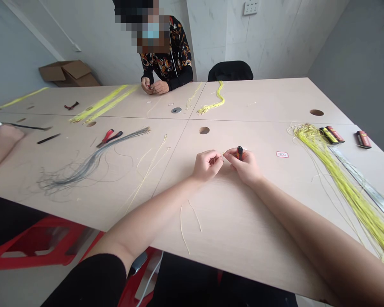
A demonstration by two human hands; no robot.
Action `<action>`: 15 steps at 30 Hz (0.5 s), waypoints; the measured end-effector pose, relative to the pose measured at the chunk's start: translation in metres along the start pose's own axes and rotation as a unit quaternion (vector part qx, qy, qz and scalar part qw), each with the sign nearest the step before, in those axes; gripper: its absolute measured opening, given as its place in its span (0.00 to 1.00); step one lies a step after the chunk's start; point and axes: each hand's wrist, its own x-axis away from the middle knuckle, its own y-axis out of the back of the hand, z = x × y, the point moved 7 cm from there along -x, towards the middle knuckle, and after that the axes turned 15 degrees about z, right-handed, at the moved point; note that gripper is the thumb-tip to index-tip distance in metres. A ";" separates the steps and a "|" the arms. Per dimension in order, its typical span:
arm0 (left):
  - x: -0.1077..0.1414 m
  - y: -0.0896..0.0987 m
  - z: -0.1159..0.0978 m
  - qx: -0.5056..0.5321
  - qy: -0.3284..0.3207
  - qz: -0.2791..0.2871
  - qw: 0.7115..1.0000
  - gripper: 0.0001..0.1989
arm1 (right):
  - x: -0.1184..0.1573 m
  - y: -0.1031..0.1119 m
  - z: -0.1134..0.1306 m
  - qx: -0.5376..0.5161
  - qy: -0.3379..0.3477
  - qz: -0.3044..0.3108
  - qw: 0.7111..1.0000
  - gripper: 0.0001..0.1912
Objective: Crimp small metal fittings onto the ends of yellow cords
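Fingers [215, 160] clamped: left on cord [223, 154], right on lighter [240, 152] | table edge [243, 272] well below

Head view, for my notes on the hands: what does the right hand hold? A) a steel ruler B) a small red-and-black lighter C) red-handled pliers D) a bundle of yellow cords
B: the right hand grips a small red-and-black lighter upright at its fingertips.

The jacket [181, 55] is black with orange florals; the wire bundle [345, 187] is yellow.
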 end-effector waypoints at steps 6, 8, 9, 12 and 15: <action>0.001 0.000 0.000 0.000 -0.001 -0.002 1.000 0.10 | 0.000 0.000 0.000 0.005 -0.007 0.001 1.000 0.13; 0.000 0.000 0.000 0.002 0.000 -0.001 1.000 0.10 | 0.000 -0.001 0.001 0.009 -0.008 0.004 1.000 0.13; 0.000 0.000 0.000 0.002 0.000 -0.001 1.000 0.10 | 0.000 -0.001 0.002 0.010 -0.008 0.006 1.000 0.13; 0.000 0.000 0.000 0.001 0.002 -0.001 1.000 0.10 | 0.001 -0.002 0.004 0.011 -0.007 0.014 1.000 0.13; 0.000 0.000 0.001 -0.002 0.008 -0.001 1.000 0.11 | 0.001 -0.003 0.006 0.011 -0.006 0.019 1.000 0.14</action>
